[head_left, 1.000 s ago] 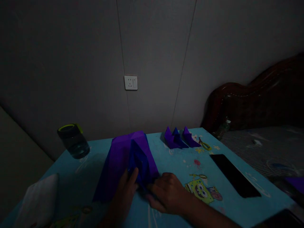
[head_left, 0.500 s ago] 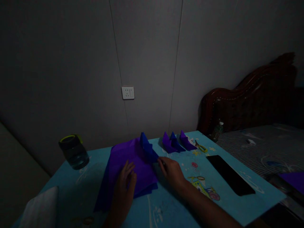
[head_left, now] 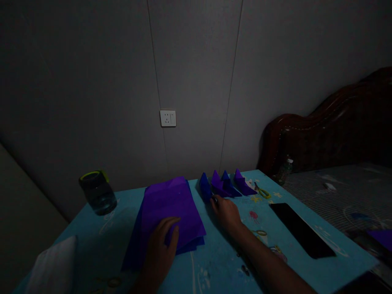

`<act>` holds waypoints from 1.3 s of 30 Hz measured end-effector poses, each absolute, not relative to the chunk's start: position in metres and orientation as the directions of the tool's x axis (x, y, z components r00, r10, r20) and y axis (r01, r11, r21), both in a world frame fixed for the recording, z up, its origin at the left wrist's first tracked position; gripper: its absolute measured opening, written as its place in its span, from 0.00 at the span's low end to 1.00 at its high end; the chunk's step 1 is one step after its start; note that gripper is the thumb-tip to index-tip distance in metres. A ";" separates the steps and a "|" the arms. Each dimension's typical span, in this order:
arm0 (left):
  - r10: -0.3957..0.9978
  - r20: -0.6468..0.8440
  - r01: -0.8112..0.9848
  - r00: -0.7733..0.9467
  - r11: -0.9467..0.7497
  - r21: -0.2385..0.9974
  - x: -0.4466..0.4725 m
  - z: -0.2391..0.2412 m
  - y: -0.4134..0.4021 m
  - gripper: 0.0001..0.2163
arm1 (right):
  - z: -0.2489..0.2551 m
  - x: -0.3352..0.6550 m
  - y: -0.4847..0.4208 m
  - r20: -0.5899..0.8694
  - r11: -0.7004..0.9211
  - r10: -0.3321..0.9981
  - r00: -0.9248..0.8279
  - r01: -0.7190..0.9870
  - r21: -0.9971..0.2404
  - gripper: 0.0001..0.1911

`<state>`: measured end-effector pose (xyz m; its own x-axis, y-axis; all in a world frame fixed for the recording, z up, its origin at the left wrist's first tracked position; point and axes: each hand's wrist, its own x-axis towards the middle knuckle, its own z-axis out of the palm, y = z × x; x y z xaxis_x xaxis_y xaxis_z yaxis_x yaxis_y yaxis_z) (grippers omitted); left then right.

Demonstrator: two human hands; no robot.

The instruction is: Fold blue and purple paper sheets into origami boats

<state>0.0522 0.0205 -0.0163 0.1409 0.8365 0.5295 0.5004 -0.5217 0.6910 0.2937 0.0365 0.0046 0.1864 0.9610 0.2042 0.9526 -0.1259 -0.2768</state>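
My right hand [head_left: 225, 210] pinches the near end of a blue paper boat [head_left: 205, 187], which stands at the back of the table, left of the other folded boats. Beside it are a purple paper boat [head_left: 218, 184], another blue paper boat [head_left: 229, 187] and a second purple paper boat [head_left: 243, 184]. My left hand [head_left: 163, 243] is over the near part of a stack of purple and blue paper sheets [head_left: 167, 200], its fingers loosely curved and thumb apart, with nothing in it. Whether the left fingertips touch the top sheet I cannot tell.
Yellow-handled scissors [head_left: 263, 192] lie right of the boats. A black flat object [head_left: 301, 229] lies on the right of the blue patterned table [head_left: 228, 271]. A dark cup [head_left: 98, 194] stands at the left, near a white cloth [head_left: 53, 265]. Behind rises a grey wall [head_left: 196, 81].
My right hand has carried the blue boat from above the paper stack rightward to beside the other boats. My left hand has stayed over the stack, its fingers now turned more to the right.
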 end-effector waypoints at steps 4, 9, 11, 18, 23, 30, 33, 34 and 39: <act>0.819 0.547 0.513 0.175 -0.550 0.659 0.054 -0.014 0.019 0.11 | 0.007 0.294 0.036 0.201 -0.135 0.961 0.192 0.955 -0.264 0.17; 0.801 0.572 0.564 0.177 -0.559 0.608 0.051 -0.016 0.022 0.11 | 0.013 0.289 0.027 0.235 -0.131 0.952 0.194 0.957 -0.260 0.22; 0.791 0.590 0.622 0.159 -0.545 0.563 0.046 -0.019 0.027 0.11 | 0.014 0.284 0.019 0.264 -0.066 0.953 0.147 0.954 -0.292 0.21; 0.809 0.571 0.900 0.139 -0.344 0.269 0.017 -0.031 0.049 0.14 | 0.008 0.260 -0.004 0.213 0.196 0.971 -0.107 0.867 -0.458 0.18; 0.883 0.461 0.978 0.086 -0.163 0.129 0.011 -0.037 0.046 0.18 | 0.004 0.258 -0.005 0.180 0.193 0.976 -0.122 0.866 -0.462 0.19; 0.870 0.494 0.937 0.005 -0.176 0.301 0.012 -0.031 0.050 0.16 | -0.001 0.260 -0.004 0.182 0.237 0.969 -0.169 0.848 -0.473 0.18; 0.856 0.508 0.854 -0.093 -0.194 0.482 0.008 -0.023 0.055 0.16 | -0.004 0.261 -0.003 0.200 0.247 0.966 -0.162 0.802 -0.544 0.17; 0.860 0.492 0.811 -0.135 -0.190 0.554 0.007 -0.019 0.056 0.17 | -0.005 0.261 -0.002 0.209 0.247 0.966 -0.151 0.778 -0.577 0.17; 0.925 0.238 0.433 -0.298 -0.091 0.897 -0.003 0.000 0.060 0.19 | -0.016 0.266 0.007 0.228 0.205 0.973 -0.040 0.612 -0.764 0.22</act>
